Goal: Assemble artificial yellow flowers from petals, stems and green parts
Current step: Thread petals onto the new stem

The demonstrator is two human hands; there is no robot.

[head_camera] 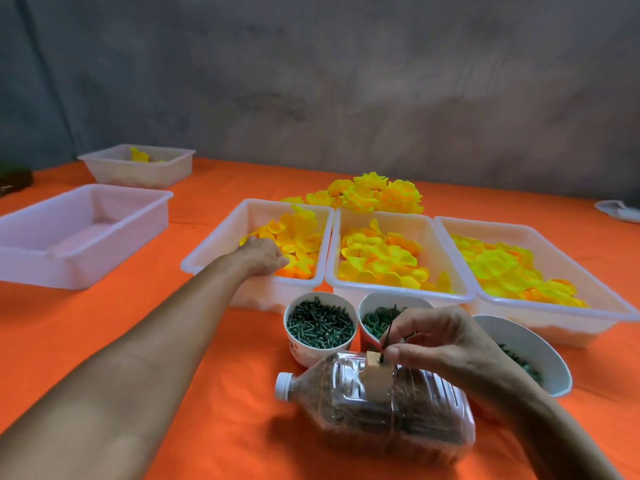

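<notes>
My left hand [261, 258] reaches into the left petal tray [204, 258], its fingers curled onto the yellow petals [298, 237] there. My right hand [440, 337] pinches a thin dark green stem [387, 336], which stands upright over a hole in a plastic bottle [377, 407] lying on its side. Two more trays hold yellow petals: the middle tray [398, 296] and the right tray [554, 317]. A cup of dark green pegs [320, 327] and a cup of green rings [377, 320] stand in front of the trays.
Finished yellow flowers [374, 194] lie in a heap behind the trays. A white bowl [533, 351] of green parts sits behind my right wrist. An empty tray [79, 233] and a far tray [138, 164] with a few yellow pieces stand at the left on the orange cloth [214, 375].
</notes>
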